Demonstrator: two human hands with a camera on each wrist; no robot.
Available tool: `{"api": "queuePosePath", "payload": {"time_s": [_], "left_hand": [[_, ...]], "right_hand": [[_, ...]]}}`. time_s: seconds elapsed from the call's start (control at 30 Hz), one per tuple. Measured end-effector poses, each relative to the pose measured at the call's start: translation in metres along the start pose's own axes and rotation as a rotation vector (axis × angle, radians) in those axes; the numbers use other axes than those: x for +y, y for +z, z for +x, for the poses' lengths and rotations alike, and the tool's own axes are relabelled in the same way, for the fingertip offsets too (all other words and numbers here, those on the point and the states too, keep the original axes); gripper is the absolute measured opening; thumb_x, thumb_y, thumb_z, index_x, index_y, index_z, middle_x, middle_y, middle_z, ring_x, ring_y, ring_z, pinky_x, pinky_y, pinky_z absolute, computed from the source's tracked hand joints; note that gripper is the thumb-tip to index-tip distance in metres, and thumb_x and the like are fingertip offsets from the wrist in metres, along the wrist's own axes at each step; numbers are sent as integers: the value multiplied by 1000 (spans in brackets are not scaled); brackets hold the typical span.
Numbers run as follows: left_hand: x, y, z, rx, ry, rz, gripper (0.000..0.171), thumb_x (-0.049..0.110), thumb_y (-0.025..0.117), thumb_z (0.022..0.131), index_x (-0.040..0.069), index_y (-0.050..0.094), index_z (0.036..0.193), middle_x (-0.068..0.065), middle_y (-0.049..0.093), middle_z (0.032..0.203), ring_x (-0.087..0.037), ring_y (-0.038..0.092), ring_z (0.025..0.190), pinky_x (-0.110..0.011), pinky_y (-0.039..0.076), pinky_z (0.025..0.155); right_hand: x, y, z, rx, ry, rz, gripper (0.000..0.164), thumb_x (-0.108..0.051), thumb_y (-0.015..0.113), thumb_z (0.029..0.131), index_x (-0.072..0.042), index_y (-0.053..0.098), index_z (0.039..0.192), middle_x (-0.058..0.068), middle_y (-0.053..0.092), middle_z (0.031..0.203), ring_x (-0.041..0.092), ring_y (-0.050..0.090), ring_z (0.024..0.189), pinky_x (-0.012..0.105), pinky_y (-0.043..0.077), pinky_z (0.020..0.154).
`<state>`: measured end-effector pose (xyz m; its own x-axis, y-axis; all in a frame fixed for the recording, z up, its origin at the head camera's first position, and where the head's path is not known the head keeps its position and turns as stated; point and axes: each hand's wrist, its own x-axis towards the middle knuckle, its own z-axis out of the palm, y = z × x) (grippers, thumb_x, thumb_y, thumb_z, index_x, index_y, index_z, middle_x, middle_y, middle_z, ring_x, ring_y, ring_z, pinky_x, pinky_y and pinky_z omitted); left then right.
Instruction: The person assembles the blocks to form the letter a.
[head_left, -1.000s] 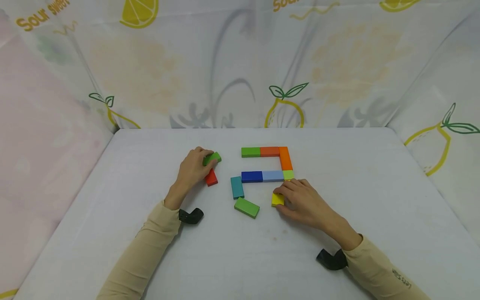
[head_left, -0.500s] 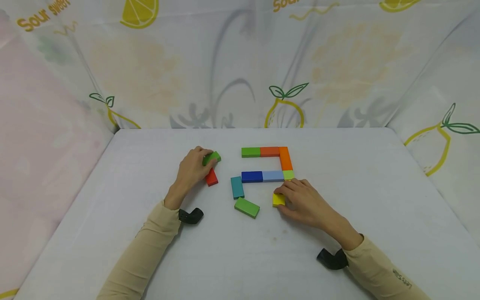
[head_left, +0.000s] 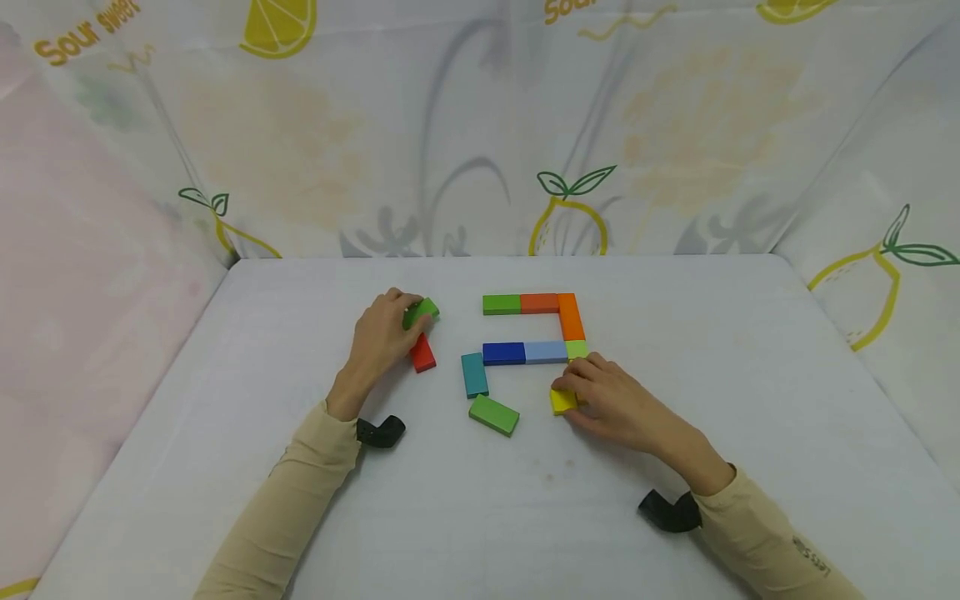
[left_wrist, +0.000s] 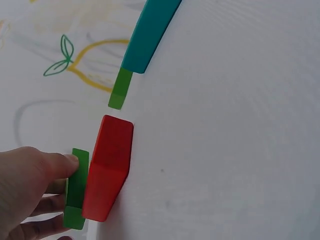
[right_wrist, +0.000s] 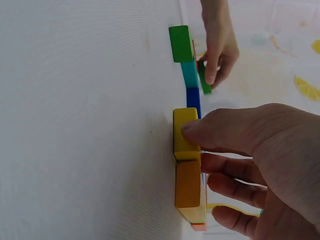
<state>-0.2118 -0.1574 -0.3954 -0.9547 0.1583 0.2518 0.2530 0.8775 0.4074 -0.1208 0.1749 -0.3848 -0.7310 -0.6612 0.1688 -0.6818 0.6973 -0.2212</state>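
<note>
At the left of the blocks, my left hand (head_left: pixel 379 333) pinches a green block (head_left: pixel 424 310) between thumb and fingers. A red block (left_wrist: pixel 108 167) lies right beside it, on the near side in the head view. My right hand (head_left: pixel 622 408) grips a yellow block (head_left: pixel 561 402) with the thumb on one side of it. In the right wrist view an amber block (right_wrist: pixel 188 184) stands end to end with the yellow one; the hand covers it in the head view. Just beyond the right fingertips is a lime block (head_left: pixel 576 348).
Dark blue (head_left: pixel 504 354) and light blue (head_left: pixel 546 352) blocks run left from the lime one. Behind them sit green (head_left: pixel 501 305), red-orange (head_left: pixel 539 303) and orange (head_left: pixel 570 317) blocks. A teal block (head_left: pixel 474 375) and another green block (head_left: pixel 494 415) lie between the hands.
My right hand has shifted the yellow block a little to the right. My left hand has moved slightly away from me with its green block. The other visible blocks stay put.
</note>
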Motion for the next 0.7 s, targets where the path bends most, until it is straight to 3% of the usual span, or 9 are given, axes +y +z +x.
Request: {"api": "queuePosePath", "payload": {"time_s": [0.43,0.7], "left_hand": [[21,-12,-2,44,52,-8,36,27,67,88,7,65,117,-13,62,110,-27,57,89,-39,50,73],[43,-15,-8,42,137,-36,35,31,69,86,8,67,112,-8,65,102,-22,59,78,-33,47,64]], "right_hand": [[3,-5,-1,-81,12,62,30,-17,73,82,-12,66,111,-2,58,105,13,49,99,30,50,84],[6,-6,-3,-73,-10,73,29,-15,73,82,-17,67,110,-2,57,103,12,48,95,26,50,77]]}}
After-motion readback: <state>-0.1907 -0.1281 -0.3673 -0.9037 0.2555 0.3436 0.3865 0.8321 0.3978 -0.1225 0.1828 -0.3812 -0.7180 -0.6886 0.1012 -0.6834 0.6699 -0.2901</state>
